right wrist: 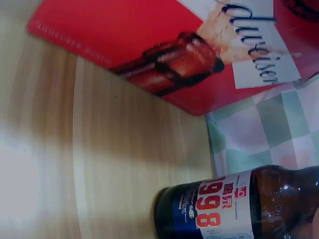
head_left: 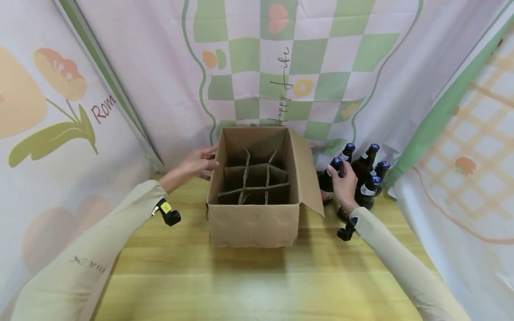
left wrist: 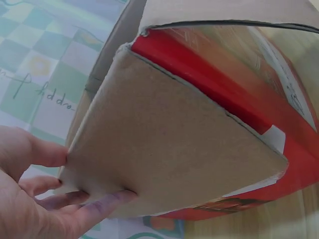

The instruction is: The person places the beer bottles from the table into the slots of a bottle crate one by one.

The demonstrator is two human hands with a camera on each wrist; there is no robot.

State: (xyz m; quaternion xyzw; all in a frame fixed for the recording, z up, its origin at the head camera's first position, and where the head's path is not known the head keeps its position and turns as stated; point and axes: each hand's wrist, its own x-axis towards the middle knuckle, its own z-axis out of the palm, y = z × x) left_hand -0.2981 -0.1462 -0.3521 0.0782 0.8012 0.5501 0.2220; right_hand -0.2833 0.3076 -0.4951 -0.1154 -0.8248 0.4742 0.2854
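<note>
An open cardboard box (head_left: pixel 254 225) stands upright in the middle of the table, with cardboard dividers (head_left: pixel 257 189) crossing inside it. My left hand (head_left: pixel 197 163) touches the box's left side; in the left wrist view its fingertips rest on the brown outer flap (left wrist: pixel 164 134). On the right, my right hand (head_left: pixel 346 183) pinches a dark beer bottle (head_left: pixel 326 183) near its blue cap. That bottle is upright, and its label (right wrist: pixel 214 209) reads 1998 in the right wrist view. Several similar bottles (head_left: pixel 366 167) stand close around it, partly hidden by my right hand.
The box's right flap (head_left: pixel 307 178) hangs outward toward the bottles. Red printed sides (right wrist: pixel 124 30) show under the flaps in the wrist views. A patterned cloth (head_left: pixel 249 58) hangs behind the wooden table (head_left: pixel 168 276), with more cloth along both sides.
</note>
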